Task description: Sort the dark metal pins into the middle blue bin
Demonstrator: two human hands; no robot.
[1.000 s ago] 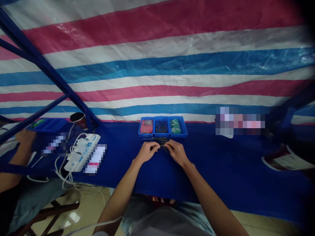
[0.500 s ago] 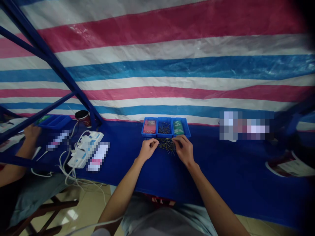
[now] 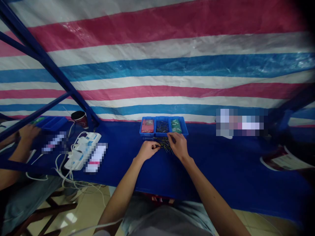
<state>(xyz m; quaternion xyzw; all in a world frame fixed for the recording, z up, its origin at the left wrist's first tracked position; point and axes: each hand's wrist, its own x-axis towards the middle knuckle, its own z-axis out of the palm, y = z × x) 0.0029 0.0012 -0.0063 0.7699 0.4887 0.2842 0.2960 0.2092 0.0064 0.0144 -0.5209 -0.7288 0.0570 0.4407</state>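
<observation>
A loose pile of thin dark and brassy screw-like pieces lies on the blue table between my hands. My left hand is closed in a pinch at the pile's left edge; what its fingertips hold is too small to make out. My right hand curls over the pile's right side, fingertips pinched together near the front of the middle bin, their contents hidden. Three joined blue bins stand just behind: the left bin has a red bottom and small pieces, the middle bin dark thin pieces, the right bin pale pieces on green.
A white power strip with tangled cables lies left, beside a blurred-out phone-like object. Further left are a dark cup, blue bins and another person's hand. A dark red round container stands right. Striped sheeting hangs behind.
My right hand has shifted left and slightly up, toward the middle bin's front. My left hand has lowered slightly at the pile's edge. The whole view has shifted a little.
</observation>
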